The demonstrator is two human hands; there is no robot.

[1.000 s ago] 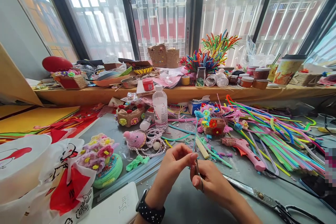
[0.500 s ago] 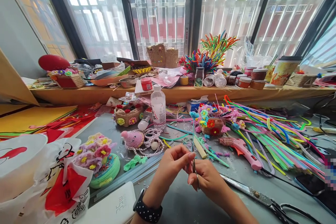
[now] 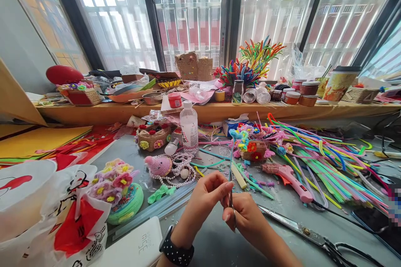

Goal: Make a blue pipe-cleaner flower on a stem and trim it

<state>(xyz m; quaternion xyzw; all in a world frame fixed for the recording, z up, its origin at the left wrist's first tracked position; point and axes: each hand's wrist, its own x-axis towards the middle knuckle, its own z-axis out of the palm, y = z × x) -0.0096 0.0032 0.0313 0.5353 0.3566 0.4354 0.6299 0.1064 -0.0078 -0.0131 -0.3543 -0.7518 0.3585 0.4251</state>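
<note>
Low in the middle of the head view, my left hand (image 3: 209, 195) is closed in a pinch round the thin blue-green stem of a pipe-cleaner flower (image 3: 238, 137). That stem rises towards the blue and yellow bloom, which overlaps a decorated basket (image 3: 258, 149). My right hand (image 3: 250, 213) is closed on small metal scissors (image 3: 234, 217), with a finger loop showing below the fingers. Both hands nearly touch, and the scissor tips are partly hidden at the stem. Just beyond them lies a cream stick (image 3: 238, 176) among fuzzy scraps.
Large scissors (image 3: 300, 229) lie right of my hands, near a pink glue gun (image 3: 290, 180) with its cord. Bundled pipe cleaners (image 3: 332, 179) spread on the right. A water bottle (image 3: 189, 129) stands behind. A white box (image 3: 134, 244) and yarn flower pot (image 3: 127, 204) are left.
The blue bloom has shifted slightly right and tilted towards the basket. My right hand and the small scissors have moved slightly left and down. My left hand keeps its pinch.
</note>
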